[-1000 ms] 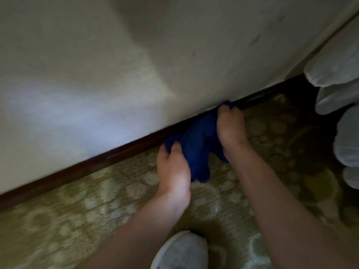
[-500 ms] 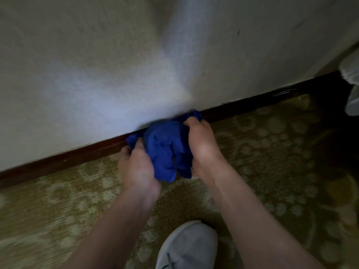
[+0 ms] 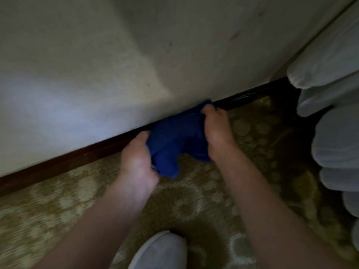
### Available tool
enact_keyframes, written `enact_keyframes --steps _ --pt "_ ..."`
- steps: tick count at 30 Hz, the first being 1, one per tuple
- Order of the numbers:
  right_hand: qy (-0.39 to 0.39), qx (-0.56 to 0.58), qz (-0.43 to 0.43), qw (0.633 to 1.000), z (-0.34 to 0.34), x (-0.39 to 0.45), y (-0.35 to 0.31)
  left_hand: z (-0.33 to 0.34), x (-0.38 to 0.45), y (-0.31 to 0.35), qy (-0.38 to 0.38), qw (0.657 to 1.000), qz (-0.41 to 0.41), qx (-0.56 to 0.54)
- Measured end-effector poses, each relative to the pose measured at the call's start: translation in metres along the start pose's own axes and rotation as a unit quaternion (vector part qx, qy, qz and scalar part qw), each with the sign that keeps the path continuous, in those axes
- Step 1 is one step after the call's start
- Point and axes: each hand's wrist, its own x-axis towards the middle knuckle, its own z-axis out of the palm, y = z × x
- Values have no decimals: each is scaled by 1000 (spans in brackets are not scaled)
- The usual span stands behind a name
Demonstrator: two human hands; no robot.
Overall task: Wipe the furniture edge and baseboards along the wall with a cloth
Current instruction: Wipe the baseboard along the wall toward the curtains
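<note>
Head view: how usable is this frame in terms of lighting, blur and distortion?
Head view: dim overall, with one pale bright patch on the wall at left. Head view: the right corner by the white fabric is almost black. Head view: the left hand, right hand, blue cloth and carpet look soft. Head view: wide-angle slant tilts the baseboard.

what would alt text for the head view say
Both hands, left hand and right hand, grip a bunched blue cloth against a dark wooden baseboard under a pale wall, above patterned green carpet.
</note>
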Motion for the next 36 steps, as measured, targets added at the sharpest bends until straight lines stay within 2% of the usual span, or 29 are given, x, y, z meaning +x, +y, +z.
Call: enact_keyframes --steps 2,5,6,9,11,13,16,18,22,26,29,33,36 --pt "53 9 -5 999 -18 22 -8 25 1 -7 5 1000 -24 15" --pt "129 9 -24 991 -4 25 -4 38 -1 -12 -6 999 -28 46" --pt "133 -10 -24 991 1 22 -2 39 -4 -14 -14 999 -28 40" --pt "83 -94 -8 992 -14 30 -11 45 -10 -19 -64 997 -47 4" --pt "98 -180 -7 979 -40 51 -31 64 -12 -25 -89 991 -97 10" --pt "104 -216 -3 971 -61 68 -43 84 -14 -31 -104 986 -121 48" --pt "90 -207 -1 974 -66 71 -43 94 -5 -41 -78 990 -98 60" --pt "81 -186 2 979 -56 64 -34 89 4 -43 -62 994 -89 11" --pt "25 -198 18 980 -43 50 -25 70 5 -46 -47 996 -73 11" --pt "67 -222 -5 973 -72 76 -43 86 -5 -48 -109 987 -114 21" --pt "83 -185 19 979 -77 83 -47 103 -1 -47 -105 988 -110 36" --pt "57 -207 -10 977 -45 57 -27 80 4 -46 -70 993 -81 40" --pt "11 -198 -14 980 -38 43 -14 54 13 -50 -90 991 -93 12"
